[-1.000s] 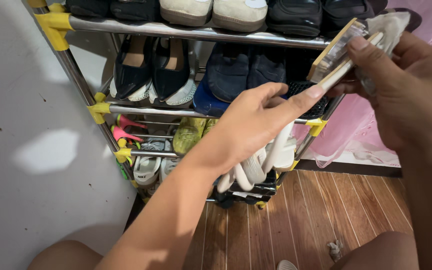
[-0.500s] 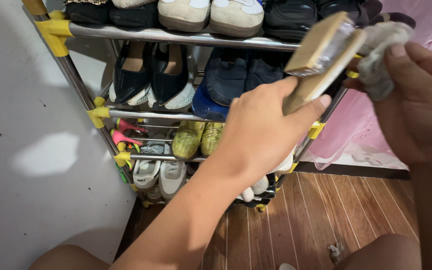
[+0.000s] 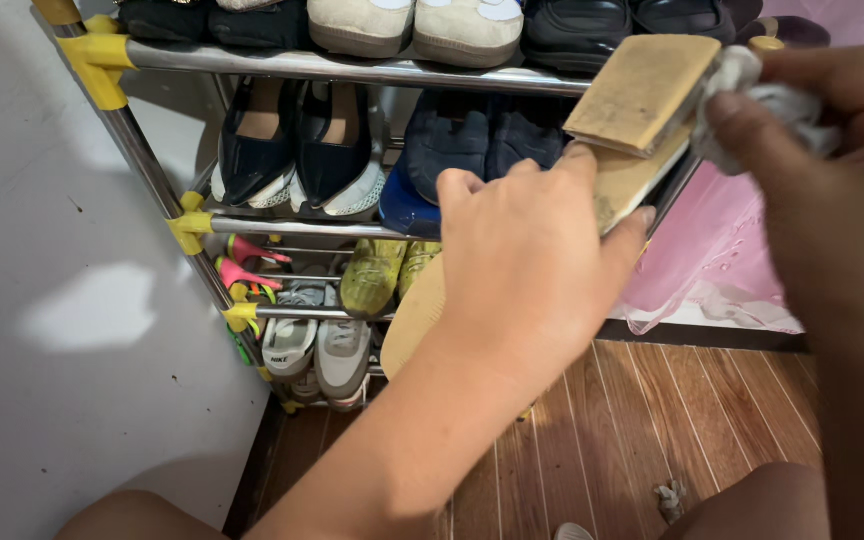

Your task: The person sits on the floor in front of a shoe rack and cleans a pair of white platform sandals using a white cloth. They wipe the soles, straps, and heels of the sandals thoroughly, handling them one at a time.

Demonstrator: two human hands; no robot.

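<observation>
Your left hand (image 3: pixel 527 265) is clamped on a block-heeled tan sandal (image 3: pixel 622 130); your right hand (image 3: pixel 812 170) presses a crumpled grey cloth (image 3: pixel 762 100) against its heel.

A: Bright, even daylight. Soft sunlit patch on the white wall (image 3: pixel 102 310) at left, faint shadows around it.
B: Blur?
A: Right hand (image 3: pixel 832 200) soft, near and at frame edge. Shoe rack (image 3: pixel 252 225) sharp. Rack posts lean, wide-angle distortion.
</observation>
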